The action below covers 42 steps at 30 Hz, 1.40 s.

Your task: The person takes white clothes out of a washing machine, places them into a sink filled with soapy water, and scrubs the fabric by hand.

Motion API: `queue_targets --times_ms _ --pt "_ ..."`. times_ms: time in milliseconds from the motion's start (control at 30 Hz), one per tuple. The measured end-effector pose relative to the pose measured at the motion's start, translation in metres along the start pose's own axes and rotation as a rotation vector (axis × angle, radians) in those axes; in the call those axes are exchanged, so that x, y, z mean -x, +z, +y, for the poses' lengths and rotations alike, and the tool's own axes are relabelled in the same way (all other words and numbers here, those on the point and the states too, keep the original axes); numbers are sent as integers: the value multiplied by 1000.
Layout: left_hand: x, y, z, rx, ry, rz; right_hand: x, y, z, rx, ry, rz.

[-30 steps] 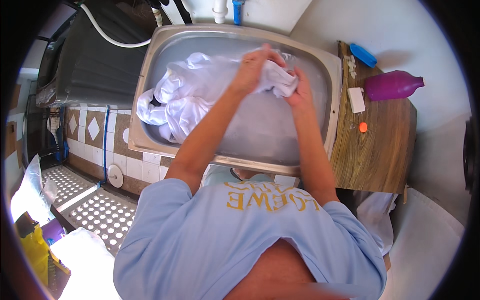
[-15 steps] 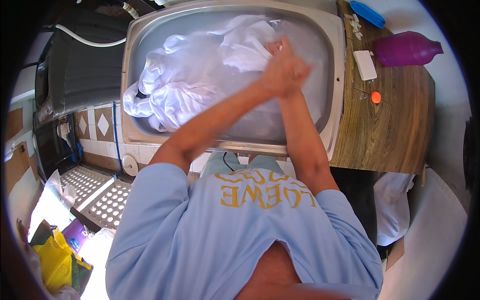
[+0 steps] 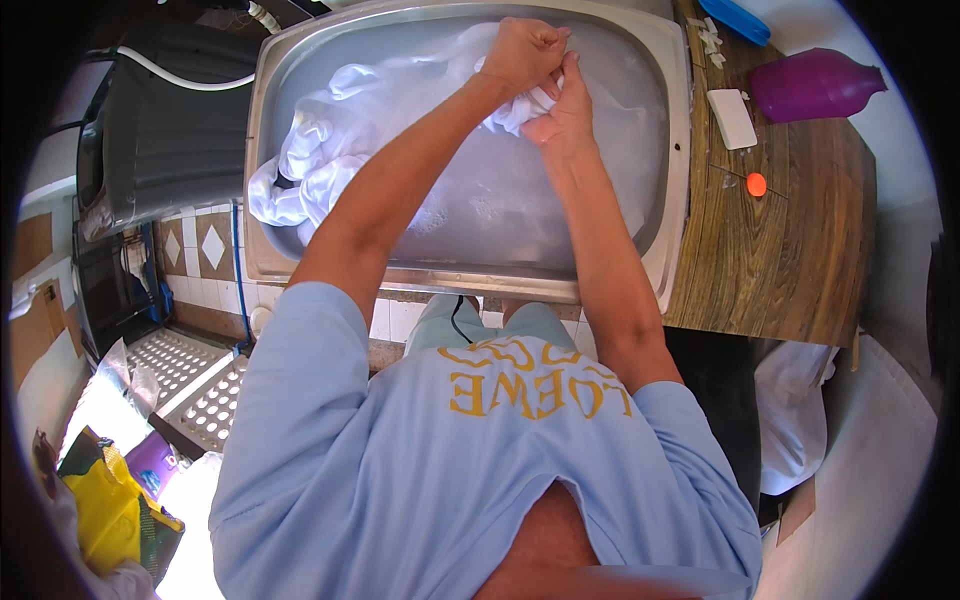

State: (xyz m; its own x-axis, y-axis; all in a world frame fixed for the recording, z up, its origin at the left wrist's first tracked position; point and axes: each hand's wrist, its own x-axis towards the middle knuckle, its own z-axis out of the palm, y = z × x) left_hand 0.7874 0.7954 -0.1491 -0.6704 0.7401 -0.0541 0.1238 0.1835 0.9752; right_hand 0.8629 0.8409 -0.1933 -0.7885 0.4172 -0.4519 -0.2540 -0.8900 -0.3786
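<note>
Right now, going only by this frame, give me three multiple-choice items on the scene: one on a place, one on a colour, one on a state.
1. Where does the white cloth lie?
A. in the metal sink
B. on the wooden counter
C. on the floor

2. What colour is the bottle on the counter?
A. green
B. purple
C. white

3. What are the left hand and right hand doing?
A. hanging free
B. resting on the counter
C. gripping the cloth together

Answers: 1 A, the cloth is spread inside the basin. 2 B, the bottle's body is purple. 3 C, both hands close on one bunch of fabric.
</note>
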Motion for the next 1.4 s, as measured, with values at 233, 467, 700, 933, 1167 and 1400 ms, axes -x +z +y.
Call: queue_targets --times_ms 233,467,700,933,1167,1400 --pt "-16 28 -58 -413 752 215 -8 -39 0 16 -165 -144" --pt "-4 25 -29 -202 471 151 2 -30 -9 53 -175 -132" --pt "-14 -41 -43 -156 155 400 1 -1 -28 -61 -50 -48" --pt "22 -56 -19 112 -116 161 -16 -17 -43 95 -223 179" --pt "39 -56 -69 -565 190 58 -27 -25 -30 755 -550 347" --pt "30 -41 -120 -170 -11 137 -65 -59 -11 1421 -1169 220"
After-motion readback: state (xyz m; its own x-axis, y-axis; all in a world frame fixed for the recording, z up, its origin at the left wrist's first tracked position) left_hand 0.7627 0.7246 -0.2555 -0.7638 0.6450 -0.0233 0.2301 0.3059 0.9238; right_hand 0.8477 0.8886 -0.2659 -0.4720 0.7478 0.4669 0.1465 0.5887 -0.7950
